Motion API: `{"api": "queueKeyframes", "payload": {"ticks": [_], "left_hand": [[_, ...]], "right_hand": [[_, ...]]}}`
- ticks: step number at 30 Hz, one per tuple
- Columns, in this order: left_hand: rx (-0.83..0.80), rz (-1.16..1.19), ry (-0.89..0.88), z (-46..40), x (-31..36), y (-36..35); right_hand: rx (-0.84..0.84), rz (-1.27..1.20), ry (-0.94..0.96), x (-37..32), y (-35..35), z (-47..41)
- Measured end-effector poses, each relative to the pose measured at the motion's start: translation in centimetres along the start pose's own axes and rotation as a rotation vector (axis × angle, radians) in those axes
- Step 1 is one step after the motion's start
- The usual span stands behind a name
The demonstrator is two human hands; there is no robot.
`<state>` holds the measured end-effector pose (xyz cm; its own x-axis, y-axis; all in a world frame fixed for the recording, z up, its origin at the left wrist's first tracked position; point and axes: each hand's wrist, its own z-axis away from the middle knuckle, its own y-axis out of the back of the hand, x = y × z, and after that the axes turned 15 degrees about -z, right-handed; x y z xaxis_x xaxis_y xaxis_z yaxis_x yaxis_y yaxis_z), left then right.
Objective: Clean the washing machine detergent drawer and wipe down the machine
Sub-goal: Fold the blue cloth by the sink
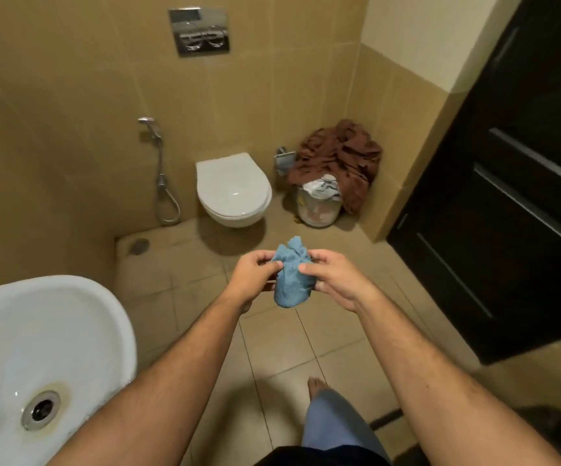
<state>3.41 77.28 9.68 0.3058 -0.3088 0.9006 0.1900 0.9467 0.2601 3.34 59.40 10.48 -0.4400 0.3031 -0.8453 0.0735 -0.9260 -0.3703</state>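
Both hands, left hand (255, 275) and right hand (331, 280), pinch the bunched blue cloth (293, 275) (held between their fingers).

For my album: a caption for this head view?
Both hands, left and right, hold a bunched blue cloth over the bathroom floor.

Small blue cloth (293, 276), soft and bumpy, all scrunched up into a ball. Held up in the air between the left hand (251, 276) and the right hand (331, 276). Pinched on its left side by left thumb and fingers, and on its right side by right thumb and fingers. Crumpled top corner poking up above the fingers. Round, fat bottom part hanging down below both grips. Looks wrinkled all over.
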Motion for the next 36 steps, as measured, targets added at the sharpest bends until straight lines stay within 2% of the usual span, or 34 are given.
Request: {"api": "queueKeyframes", "payload": {"ticks": [7, 13, 22, 24, 32, 36], "left_hand": [[0.235, 0.050, 0.059, -7.8, 4.9, 2.7], [0.425, 0.142, 0.116, -10.2, 6.6, 6.7], [0.505, 0.429, 0.077, -9.1, 2.8, 17.0], [0.530, 0.382, 0.046, -8.6, 1.7, 19.7], [0.817, 0.239, 0.104, -6.1, -0.4, 30.4], [0.936, 0.262, 0.130, -4.7, -2.0, 33.9]], "right_hand": [[-0.121, 0.192, -0.076, -7.1, -0.8, -11.1], [-0.249, 0.275, -0.095, -10.5, -5.4, -18.0], [-0.432, 0.313, -0.152, -8.4, -17.9, -25.5], [-0.478, 0.343, -0.155, -7.5, -21.0, -26.6], [-0.677, 0.402, -0.159, -5.8, -33.3, -29.2], [-0.807, 0.436, -0.251, -4.6, -38.2, -30.2]]}}
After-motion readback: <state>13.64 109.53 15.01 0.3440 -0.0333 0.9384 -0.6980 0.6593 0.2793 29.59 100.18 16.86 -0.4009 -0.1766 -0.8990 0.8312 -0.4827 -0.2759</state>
